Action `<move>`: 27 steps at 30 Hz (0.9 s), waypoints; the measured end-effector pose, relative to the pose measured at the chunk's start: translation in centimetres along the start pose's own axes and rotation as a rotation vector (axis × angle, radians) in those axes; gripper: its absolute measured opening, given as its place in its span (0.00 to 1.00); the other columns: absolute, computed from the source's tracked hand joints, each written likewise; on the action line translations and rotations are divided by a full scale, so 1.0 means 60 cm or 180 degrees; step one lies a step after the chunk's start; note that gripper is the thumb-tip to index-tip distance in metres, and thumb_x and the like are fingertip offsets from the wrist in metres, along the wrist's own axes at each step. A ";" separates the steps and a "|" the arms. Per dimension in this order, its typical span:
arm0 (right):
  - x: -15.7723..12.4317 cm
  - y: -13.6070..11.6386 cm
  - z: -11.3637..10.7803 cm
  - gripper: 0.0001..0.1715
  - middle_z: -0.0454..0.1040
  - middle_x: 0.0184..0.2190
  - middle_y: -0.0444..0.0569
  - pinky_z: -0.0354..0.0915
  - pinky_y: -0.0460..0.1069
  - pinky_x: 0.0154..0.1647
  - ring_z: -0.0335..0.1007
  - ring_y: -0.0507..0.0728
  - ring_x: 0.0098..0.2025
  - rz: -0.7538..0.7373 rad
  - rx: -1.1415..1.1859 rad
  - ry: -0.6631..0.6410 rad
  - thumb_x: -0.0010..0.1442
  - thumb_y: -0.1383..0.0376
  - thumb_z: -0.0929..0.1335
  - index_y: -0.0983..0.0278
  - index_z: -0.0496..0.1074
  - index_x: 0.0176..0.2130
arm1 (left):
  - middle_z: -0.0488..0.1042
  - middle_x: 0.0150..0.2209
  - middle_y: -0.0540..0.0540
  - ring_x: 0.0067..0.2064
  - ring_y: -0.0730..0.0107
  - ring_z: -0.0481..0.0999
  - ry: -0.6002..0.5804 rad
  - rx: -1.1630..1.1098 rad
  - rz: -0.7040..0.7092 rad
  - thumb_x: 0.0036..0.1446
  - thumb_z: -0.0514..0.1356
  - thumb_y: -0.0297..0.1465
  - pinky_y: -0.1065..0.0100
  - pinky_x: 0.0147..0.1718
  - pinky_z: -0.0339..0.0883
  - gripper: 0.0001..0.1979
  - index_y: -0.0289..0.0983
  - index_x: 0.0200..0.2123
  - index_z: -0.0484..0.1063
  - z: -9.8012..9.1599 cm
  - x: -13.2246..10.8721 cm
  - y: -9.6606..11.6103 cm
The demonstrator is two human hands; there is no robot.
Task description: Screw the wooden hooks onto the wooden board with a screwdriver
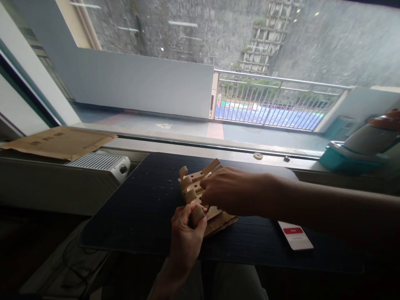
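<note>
A light wooden rack (222,225) lies on the dark table, with several curved wooden hooks (191,196) along its left side. Dark screw holes show in some of the flat wooden pieces. My left hand (185,231) is closed around the nearest rounded hook end (197,214), thumb on one side and fingers on the other. Over the middle of the rack, my right hand (225,187) is closed with its fingers pointing down. What it grips, if anything, is hidden by the hand. The right forearm covers part of the table.
The black table (125,216) has small crumbs near the rack. A phone (296,237) lies at the right under my forearm. On the sill are a tape roll (258,156) and a teal box (337,158). A brown envelope (59,141) rests on the radiator (100,162) at left.
</note>
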State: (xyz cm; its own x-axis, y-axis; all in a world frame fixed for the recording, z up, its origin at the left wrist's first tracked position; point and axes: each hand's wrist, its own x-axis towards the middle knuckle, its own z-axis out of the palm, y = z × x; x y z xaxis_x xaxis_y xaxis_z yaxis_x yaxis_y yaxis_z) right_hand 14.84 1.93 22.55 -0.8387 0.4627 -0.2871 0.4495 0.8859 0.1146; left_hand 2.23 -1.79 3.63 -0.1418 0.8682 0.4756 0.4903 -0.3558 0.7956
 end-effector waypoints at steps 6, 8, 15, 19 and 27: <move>0.016 0.007 -0.002 0.06 0.69 0.23 0.44 0.50 0.46 0.21 0.58 0.48 0.22 0.0110 0.0188 -0.0403 0.51 0.75 0.66 0.68 0.69 0.25 | 0.72 0.31 0.50 0.34 0.66 0.73 -0.0030 0.0047 0.0058 0.47 0.61 0.28 0.64 0.38 0.68 0.07 0.41 0.33 0.71 -0.001 0.001 0.001; 0.019 0.007 -0.004 0.04 0.69 0.22 0.43 0.50 0.47 0.21 0.58 0.48 0.21 0.0294 0.0388 -0.0435 0.52 0.72 0.66 0.67 0.70 0.27 | 0.72 0.30 0.50 0.35 0.66 0.74 -0.0039 0.0042 0.0087 0.48 0.61 0.28 0.64 0.38 0.68 0.06 0.41 0.33 0.71 -0.001 0.002 0.003; 0.021 -0.014 -0.009 0.10 0.69 0.23 0.45 0.56 0.48 0.25 0.62 0.52 0.23 0.0957 0.0413 -0.0353 0.53 0.65 0.67 0.67 0.70 0.37 | 0.71 0.31 0.49 0.35 0.66 0.73 -0.0063 0.0063 -0.0006 0.47 0.60 0.30 0.65 0.37 0.70 0.05 0.41 0.32 0.72 -0.002 0.001 0.007; 0.019 -0.021 -0.015 0.02 0.68 0.23 0.46 0.55 0.47 0.23 0.62 0.52 0.26 0.0548 -0.0123 -0.0346 0.52 0.71 0.67 0.67 0.71 0.30 | 0.70 0.30 0.49 0.33 0.67 0.72 -0.0027 0.0059 -0.0040 0.47 0.60 0.30 0.64 0.37 0.70 0.04 0.40 0.30 0.72 -0.001 0.003 0.008; 0.020 -0.003 -0.014 0.06 0.67 0.23 0.46 0.51 0.46 0.23 0.59 0.50 0.25 0.0349 0.0109 -0.0552 0.53 0.72 0.65 0.69 0.71 0.27 | 0.70 0.30 0.50 0.34 0.67 0.73 -0.0046 -0.0032 -0.0047 0.47 0.61 0.29 0.65 0.39 0.69 0.03 0.40 0.29 0.72 0.000 0.003 0.011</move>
State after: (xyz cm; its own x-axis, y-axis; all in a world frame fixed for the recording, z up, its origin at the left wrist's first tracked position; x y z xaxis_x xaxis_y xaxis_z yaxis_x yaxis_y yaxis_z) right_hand 13.51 2.33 22.98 -0.7200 0.5412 -0.4343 0.5479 0.8275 0.1228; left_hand 2.51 -1.87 4.25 -0.1365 0.8782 0.4585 0.4795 -0.3464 0.8063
